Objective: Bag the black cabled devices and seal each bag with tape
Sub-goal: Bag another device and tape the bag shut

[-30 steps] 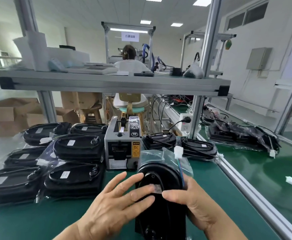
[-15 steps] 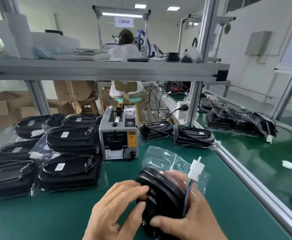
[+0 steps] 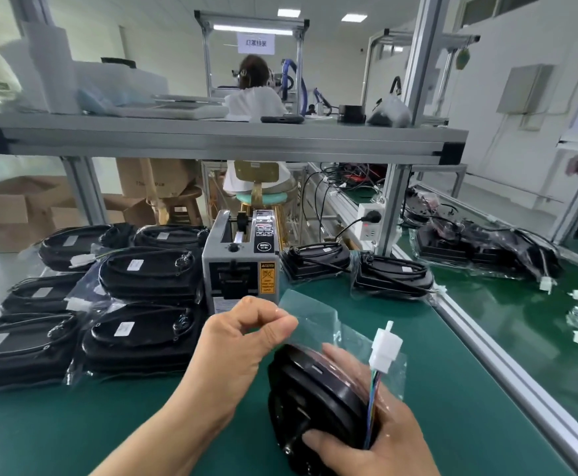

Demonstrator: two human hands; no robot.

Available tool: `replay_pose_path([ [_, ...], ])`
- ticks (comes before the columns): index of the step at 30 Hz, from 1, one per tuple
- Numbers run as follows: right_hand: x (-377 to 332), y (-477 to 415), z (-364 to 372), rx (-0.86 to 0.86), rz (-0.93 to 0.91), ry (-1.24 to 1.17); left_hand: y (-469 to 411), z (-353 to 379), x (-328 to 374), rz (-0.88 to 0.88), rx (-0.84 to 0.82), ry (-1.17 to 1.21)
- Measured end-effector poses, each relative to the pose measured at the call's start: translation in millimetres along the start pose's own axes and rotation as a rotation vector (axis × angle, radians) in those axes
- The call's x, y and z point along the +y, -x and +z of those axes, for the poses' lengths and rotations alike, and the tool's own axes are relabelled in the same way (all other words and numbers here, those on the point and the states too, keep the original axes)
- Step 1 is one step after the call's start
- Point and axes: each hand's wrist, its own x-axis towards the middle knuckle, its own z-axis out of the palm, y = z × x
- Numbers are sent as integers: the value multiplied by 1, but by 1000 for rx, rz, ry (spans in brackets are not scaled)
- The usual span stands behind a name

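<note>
Bag flap (image 3: 309, 313) now up, device (image 3: 315, 386) inside

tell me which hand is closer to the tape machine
Left. The left hand pinches the bag just in front of the tape machine; the right hand grips the black device nearer the person.

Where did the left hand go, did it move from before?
Yes. The left hand left the bagged black device and moved away from the person, toward the tape dispenser, where it now pinches a clear strip.
</note>
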Motion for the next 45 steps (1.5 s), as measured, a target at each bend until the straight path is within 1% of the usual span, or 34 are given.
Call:
replay_pose_path([
  [6,7,-6,3,35,-103,43,-4,-5,-4,37,-44,46],
  [10,8,-10,1,-2,-157,-36,-10,-7,-8,95,-115,40],
  [12,9,-12,1,-11,-144,-79,-12,-5,-14,87,-112,99],
  [14,12,-12,-3,28,-159,-69,-14,-2,-21,40,-109,171],
  [16,12,-14,-8,51,-90,-93,-17,1,-23,-15,-138,205],
  [18,8,-15,-12,23,2,-145,-20,3,-21,-70,-189,207],
  [21,3,-18,-16,-23,36,-159,-24,7,-18,-128,-265,242],
  [23,5,-19,-16,-20,12,-147,-27,10,-18,-139,-251,295],
  [25,10,-20,-13,-1,-57,-131,-28,14,-19,-117,-204,329],
  [27,14,-22,-12,3,-101,-179,-28,17,-20,-115,-186,361],
  [30,13,-28,-12,-41,-169,-285,-28,19,-22,-134,-174,418],
  [34,13,-30,-11,-150,-144,-407,-29,21,-25,-182,-101,494],
  [36,18,-28,-11,-143,-138,-450,-29,21,-26,-183,-82,499],
  [39,15,-32,-5,-112,-214,-538,-29,17,-24,-165,-81,398],
  [40,13,-33,-4,-118,-241,-507,-28,15,-23,-158,-86,348],
  [43,20,-30,-8,19,-167,-346,-28,8,-21,-137,-90,264],
  [45,23,-27,-9,55,-117,-283,-27,7,-21,-125,-87,255],
])
